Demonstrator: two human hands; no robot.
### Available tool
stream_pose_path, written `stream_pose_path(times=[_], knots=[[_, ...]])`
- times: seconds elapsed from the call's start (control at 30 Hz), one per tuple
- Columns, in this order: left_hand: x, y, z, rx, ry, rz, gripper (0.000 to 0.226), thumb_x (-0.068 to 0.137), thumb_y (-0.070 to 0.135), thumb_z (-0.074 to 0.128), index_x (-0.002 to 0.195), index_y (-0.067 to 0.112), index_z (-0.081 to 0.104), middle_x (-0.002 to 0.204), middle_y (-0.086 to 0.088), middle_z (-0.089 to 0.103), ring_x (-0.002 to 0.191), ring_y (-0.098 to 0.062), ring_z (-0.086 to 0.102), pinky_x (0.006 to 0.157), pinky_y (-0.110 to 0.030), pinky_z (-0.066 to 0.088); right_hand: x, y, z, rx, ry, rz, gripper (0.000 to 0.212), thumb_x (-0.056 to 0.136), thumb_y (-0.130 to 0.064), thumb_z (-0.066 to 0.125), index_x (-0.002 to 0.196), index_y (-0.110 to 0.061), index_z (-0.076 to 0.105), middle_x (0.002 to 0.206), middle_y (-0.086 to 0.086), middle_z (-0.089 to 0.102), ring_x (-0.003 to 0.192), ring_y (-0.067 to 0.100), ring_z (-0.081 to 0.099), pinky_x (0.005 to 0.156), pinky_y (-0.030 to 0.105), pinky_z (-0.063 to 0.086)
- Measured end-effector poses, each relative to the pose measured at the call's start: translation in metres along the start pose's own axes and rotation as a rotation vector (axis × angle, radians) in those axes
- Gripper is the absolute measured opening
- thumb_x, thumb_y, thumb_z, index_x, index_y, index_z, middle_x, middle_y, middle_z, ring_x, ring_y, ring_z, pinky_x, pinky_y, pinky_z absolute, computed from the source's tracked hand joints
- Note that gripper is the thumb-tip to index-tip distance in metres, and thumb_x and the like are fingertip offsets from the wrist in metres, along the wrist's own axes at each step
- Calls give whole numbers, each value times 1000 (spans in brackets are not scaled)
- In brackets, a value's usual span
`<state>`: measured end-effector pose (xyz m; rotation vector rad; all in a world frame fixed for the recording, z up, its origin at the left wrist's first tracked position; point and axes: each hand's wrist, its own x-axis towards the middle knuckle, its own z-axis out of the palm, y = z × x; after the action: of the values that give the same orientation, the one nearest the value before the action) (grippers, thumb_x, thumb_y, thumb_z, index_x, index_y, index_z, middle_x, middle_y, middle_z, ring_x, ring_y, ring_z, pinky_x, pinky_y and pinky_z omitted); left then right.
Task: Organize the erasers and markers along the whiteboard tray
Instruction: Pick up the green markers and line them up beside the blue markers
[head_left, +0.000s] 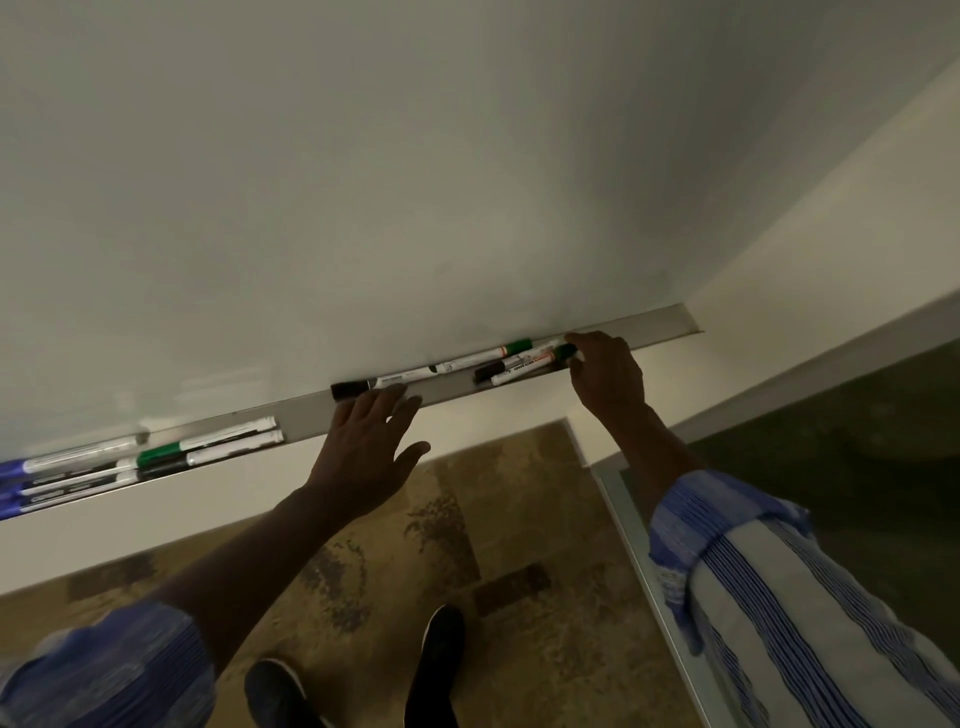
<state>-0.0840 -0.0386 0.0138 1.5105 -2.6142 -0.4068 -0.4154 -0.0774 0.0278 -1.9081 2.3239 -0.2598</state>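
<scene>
Green-capped marker (535, 362) sits pinched in right grip (608, 379); left grip (363, 441) open.

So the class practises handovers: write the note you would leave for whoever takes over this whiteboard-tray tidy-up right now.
Left hand: open, fingers straight, fingertips at the front edge of the tray by the black-capped marker.
Right hand: pinches the green-ended marker in the loose cluster near the tray's right end.
Done: the far-left group lies in neat parallel rows.
Left: straighten the cluster, and join up the black-capped marker and the green-capped marker lying end to end along the board. No eraser in view.
</scene>
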Motion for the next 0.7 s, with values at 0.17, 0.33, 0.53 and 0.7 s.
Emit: stream_pose_path(times=[0.17,0.33,0.53,0.7], knots=[[12,13,7,22,-31,12,69,94,59,37,148,15,42,154,-11,41,138,-32,40,109,-48,35,8,6,2,23,-9,-27,28,95,-17,58,122,-14,66,116,12,66,103,33,56,80,41,52],[19,20,12,38,-24,30,66,97,55,46,148,14,42,154,-13,40,139,-32,39,110,-48,34,17,16,-1,31,-48,-99,18,94,-22,61,109,-14,68,104,8,66,98,28,58,76,40,54],[25,24,15,44,-6,28,64,96,52,51,147,13,44,153,-12,42,139,-31,39,110,-47,34,21,35,-12,84,-42,-144,15,95,-18,60,107,-15,67,100,7,66,94,25,60,74,40,55],[33,28,16,34,4,21,63,96,51,53,146,12,46,153,-12,41,139,-32,39,109,-48,35,19,47,-18,201,6,-160,17,94,-11,62,110,-14,67,104,7,68,94,23,64,80,36,56]])
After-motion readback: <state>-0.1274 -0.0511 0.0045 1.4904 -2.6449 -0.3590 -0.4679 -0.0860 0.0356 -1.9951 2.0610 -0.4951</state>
